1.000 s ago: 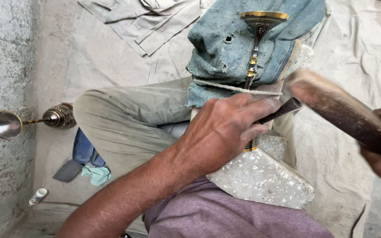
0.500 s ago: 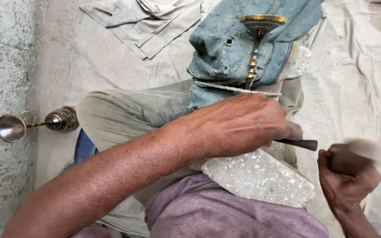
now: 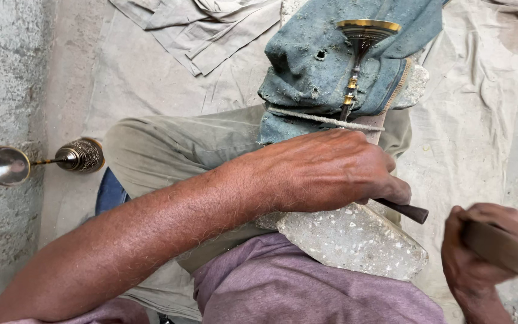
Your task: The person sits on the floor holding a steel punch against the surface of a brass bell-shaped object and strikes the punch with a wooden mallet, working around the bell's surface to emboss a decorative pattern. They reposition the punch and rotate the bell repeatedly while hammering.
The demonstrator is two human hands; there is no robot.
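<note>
My left hand (image 3: 331, 171) is closed around a dark punch tool (image 3: 407, 210), whose end sticks out to the right of my fist. It rests over the base of a brass goblet (image 3: 358, 54) lying on a blue-grey cloth pad (image 3: 307, 66) tied with cord. My right hand (image 3: 481, 255), at the lower right, grips a wooden mallet (image 3: 511, 252), blurred by motion and apart from the punch. A flat stone slab (image 3: 355, 240) lies on my lap under the left hand.
A second brass goblet (image 3: 43, 162) lies on its side on the concrete floor at the left. A beige drop cloth (image 3: 169, 66) covers the ground, with folded cloth at the top. My bent leg in olive trousers (image 3: 175, 147) crosses the middle.
The mallet was raised high near the left hand one second ago, then swung down to the lower right. My left hand stays clamped on the punch, shifted slightly right.
</note>
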